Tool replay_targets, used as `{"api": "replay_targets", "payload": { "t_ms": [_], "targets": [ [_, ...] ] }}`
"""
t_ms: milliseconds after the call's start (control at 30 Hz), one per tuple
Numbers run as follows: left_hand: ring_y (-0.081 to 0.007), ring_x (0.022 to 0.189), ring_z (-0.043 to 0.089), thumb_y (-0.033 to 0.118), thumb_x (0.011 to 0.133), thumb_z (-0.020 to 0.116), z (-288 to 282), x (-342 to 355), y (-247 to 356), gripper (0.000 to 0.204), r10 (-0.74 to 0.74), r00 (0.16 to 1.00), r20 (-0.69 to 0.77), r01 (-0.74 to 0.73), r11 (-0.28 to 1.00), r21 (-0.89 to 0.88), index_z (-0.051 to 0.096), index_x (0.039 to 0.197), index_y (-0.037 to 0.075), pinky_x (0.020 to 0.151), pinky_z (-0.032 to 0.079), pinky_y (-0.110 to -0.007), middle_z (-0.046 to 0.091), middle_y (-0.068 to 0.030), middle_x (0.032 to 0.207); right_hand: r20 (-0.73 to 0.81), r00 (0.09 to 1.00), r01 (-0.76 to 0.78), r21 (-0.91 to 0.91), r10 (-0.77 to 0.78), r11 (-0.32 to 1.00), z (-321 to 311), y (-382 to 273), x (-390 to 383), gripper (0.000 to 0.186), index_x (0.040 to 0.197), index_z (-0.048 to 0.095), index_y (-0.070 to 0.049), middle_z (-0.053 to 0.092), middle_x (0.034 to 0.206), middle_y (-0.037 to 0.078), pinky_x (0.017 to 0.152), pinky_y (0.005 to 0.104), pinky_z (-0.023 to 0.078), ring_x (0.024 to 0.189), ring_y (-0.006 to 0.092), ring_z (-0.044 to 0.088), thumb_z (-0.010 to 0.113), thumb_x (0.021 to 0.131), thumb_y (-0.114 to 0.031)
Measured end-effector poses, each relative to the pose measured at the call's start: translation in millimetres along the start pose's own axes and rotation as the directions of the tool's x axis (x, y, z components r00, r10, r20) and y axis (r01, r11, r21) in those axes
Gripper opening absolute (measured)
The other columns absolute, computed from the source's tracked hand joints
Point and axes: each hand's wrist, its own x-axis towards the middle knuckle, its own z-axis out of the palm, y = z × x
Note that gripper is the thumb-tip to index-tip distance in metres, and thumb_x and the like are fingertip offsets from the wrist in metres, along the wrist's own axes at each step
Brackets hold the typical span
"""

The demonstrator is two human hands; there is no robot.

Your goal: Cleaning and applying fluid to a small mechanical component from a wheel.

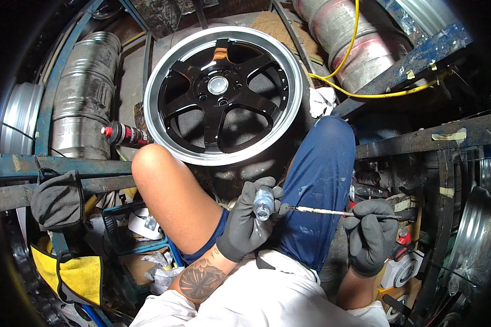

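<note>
Head view.

Left hand (243, 229): one, in grey glove; fingers closed round a vial. Vial (264, 203): small, glass, open-necked, greyish inside; held tilted, mouth toward the wearer.

Right hand (371, 234): one, in grey glove, well apart from the left; thumb and fingers pinched on a brush. Brush (319, 211): thin, shaft crusted pale; lies nearly level between the hands, tip beside the left fingertips; whether it touches them cannot be told.

Wheel (210, 111): one, black spokes, bright silver rim, pale centre cap; beyond both hands, face up, past the knees. Its support is not clear.

Bottle (126, 134): dark, red-tipped; ahead and left of the left hand, by the rim.

Paper (323, 100): white, crumpled; ahead of the right hand, beside the wheel.

Cable (387, 96): yellow; beyond the right hand.

Drums, metal: one (84, 95) far ahead-left of the left hand, one (360, 43) far ahead of the right.

Yellow cloth (68, 272): well left of the left hand.
</note>
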Motion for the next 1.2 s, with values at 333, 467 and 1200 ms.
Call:
{"api": "replay_targets", "payload": {
  "t_ms": [333,467,1200],
  "targets": [
    [-0.0212,0.084,0.068,0.044,0.099,0.049,3,3,0,0.047,-0.067,0.998,0.0,0.066,0.996,-0.065,0.051,0.125,0.005,0.093,0.056,-0.038,0.062,-0.0125,0.104,0.059,0.998,0.016,-0.055,-0.013,0.998,0,4,-3,0.019,0.1,0.062,0.01,0.07,0.076,0.021,0.04,0.0181,0.038,0.04,0.0044,0.046,0.051,0.088,0.002],
    [-0.0202,0.085,0.066,0.041,0.099,0.052,-1,4,0,0.046,-0.071,0.996,-0.05,0.067,0.994,-0.086,0.051,0.126,0.004,0.094,0.056,-0.038,0.061,-0.0125,0.104,0.044,0.999,0.01,-0.006,-0.01,1.0,-1,5,-3,0.019,0.102,0.061,0.01,0.07,0.077,0.02,0.041,0.0177,0.038,0.041,0.0046,0.047,0.052,0.089,0.0],
    [-0.024,0.091,0.07,0.047,0.097,0.052,-3,8,5,0.047,-0.109,0.989,0.097,0.121,0.984,-0.13,0.05,0.126,0.009,0.09,0.058,-0.04,0.062,-0.0126,0.109,0.013,0.997,0.075,-0.131,-0.074,0.989,-2,19,-4,0.021,0.105,0.057,0.011,0.068,0.074,0.018,0.042,0.0167,0.037,0.04,0.004,0.044,0.053,0.093,-0.006]
  ]
}}
